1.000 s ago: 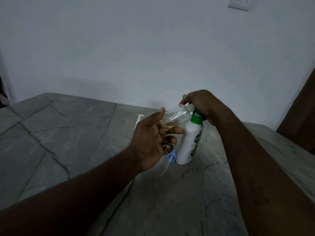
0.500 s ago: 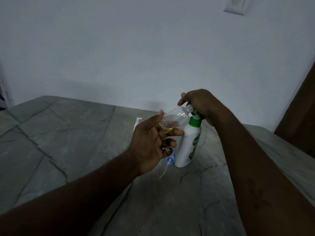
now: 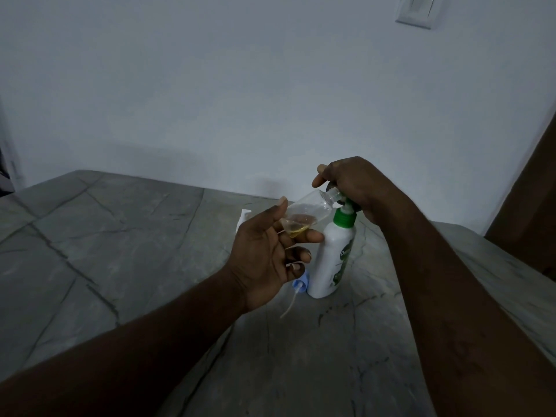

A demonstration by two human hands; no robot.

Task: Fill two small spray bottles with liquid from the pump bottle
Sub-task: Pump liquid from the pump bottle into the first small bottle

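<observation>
My left hand (image 3: 264,254) holds a small clear spray bottle (image 3: 307,212) tilted, its open neck up against the pump spout; a little yellow liquid pools at its low end. A white pump bottle (image 3: 331,260) with a green collar stands upright on the grey stone table (image 3: 120,236). My right hand (image 3: 355,185) sits curled over the pump head, which it hides. A blue spray cap (image 3: 301,285) with a white dip tube lies on the table by the pump bottle's base.
A white object (image 3: 243,218) shows partly behind my left hand; what it is I cannot tell. A white wall stands close behind the table. A brown wooden surface (image 3: 529,206) rises at the right. A wall switch (image 3: 418,10) is at top right.
The pump head and my right hand have risen slightly above the green collar. The small bottle stays at the spout in my left hand.
</observation>
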